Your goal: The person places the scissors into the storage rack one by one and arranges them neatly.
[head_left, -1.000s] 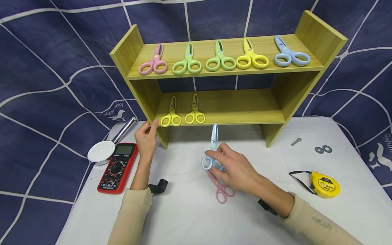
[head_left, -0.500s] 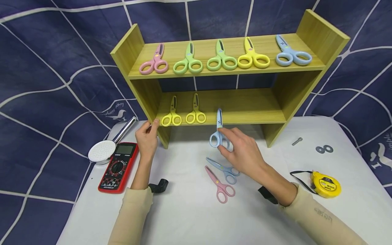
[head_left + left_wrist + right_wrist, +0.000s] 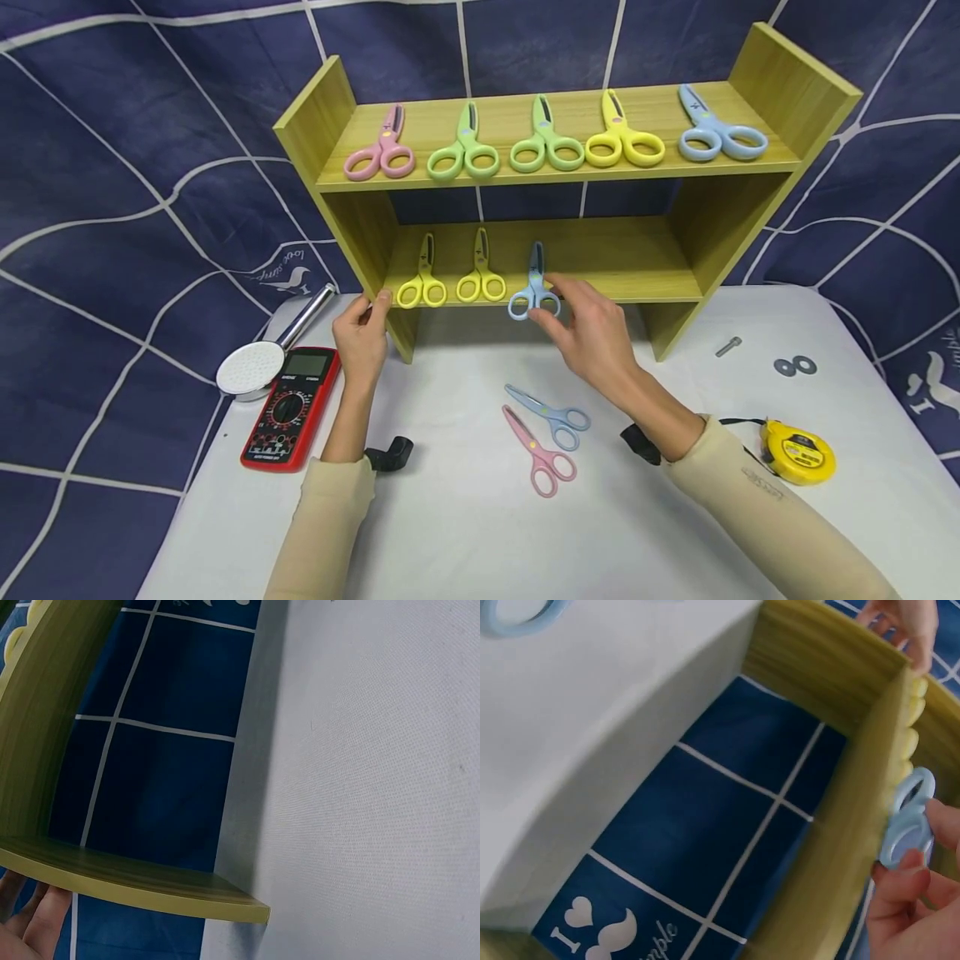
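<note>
In the head view my right hand (image 3: 596,333) pinches a pair of light blue scissors (image 3: 536,285) by the handles, blades pointing back over the lower board of a wooden shelf (image 3: 615,258). The right wrist view has thumb and fingers at the blue handle loops (image 3: 896,823), right at the board's front edge. My left hand (image 3: 362,340) grips the shelf's left side panel, thumb at the front edge; its fingers (image 3: 49,919) show outside the panel in the left wrist view. Two yellow scissors (image 3: 426,268) lie left of the blue pair. Blue scissors (image 3: 555,414) and pink scissors (image 3: 536,454) lie on the table.
The top board carries several scissors, from pink (image 3: 388,146) at left to blue (image 3: 708,129) at right. A shower head (image 3: 251,368) and red multimeter (image 3: 288,410) lie left. A bolt (image 3: 727,347), washers (image 3: 805,364) and yellow tape measure (image 3: 797,452) lie right.
My right hand has carried the blue scissors up and back from above the table to the lower board, uncovering the blue pair on the table. The left hand keeps its place.
</note>
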A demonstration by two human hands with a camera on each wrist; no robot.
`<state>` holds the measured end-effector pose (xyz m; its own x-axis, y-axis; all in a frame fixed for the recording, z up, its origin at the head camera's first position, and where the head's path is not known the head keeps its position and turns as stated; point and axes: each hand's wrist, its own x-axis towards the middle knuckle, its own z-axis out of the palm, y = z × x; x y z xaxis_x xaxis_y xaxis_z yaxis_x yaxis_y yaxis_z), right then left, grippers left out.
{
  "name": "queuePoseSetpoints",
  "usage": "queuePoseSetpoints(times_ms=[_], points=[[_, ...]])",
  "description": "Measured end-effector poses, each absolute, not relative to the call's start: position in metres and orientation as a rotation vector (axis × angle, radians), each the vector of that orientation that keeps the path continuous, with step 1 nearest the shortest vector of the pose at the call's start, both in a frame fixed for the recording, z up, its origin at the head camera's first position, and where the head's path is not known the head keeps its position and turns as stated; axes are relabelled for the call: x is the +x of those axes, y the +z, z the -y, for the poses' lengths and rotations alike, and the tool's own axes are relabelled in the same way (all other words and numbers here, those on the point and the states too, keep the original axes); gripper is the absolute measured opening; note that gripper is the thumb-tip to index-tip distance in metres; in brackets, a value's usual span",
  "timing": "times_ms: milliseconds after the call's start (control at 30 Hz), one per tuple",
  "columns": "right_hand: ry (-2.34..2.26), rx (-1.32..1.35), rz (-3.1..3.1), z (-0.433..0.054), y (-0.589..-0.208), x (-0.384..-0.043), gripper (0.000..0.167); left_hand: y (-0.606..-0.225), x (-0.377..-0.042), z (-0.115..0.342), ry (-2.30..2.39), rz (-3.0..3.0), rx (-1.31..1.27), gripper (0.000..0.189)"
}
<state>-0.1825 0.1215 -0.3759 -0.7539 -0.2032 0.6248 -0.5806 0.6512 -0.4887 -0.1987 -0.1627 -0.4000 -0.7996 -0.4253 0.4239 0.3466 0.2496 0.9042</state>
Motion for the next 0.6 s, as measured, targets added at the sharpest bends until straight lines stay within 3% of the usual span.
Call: queuePoseSetpoints(times_ms=[333, 600], points=[[0.862, 0.480, 2.403, -0.121, -0.378, -0.204, 0.048, -0.400, -0.199, 0.163, -1.627, 1.911, 0.075, 0.020], [0.961, 0.505, 2.239, -0.121, -0.391, -0.191, 0.037, -0.400, -0.200, 0.164, -1.636, 1.899, 0.076, 0.020]])
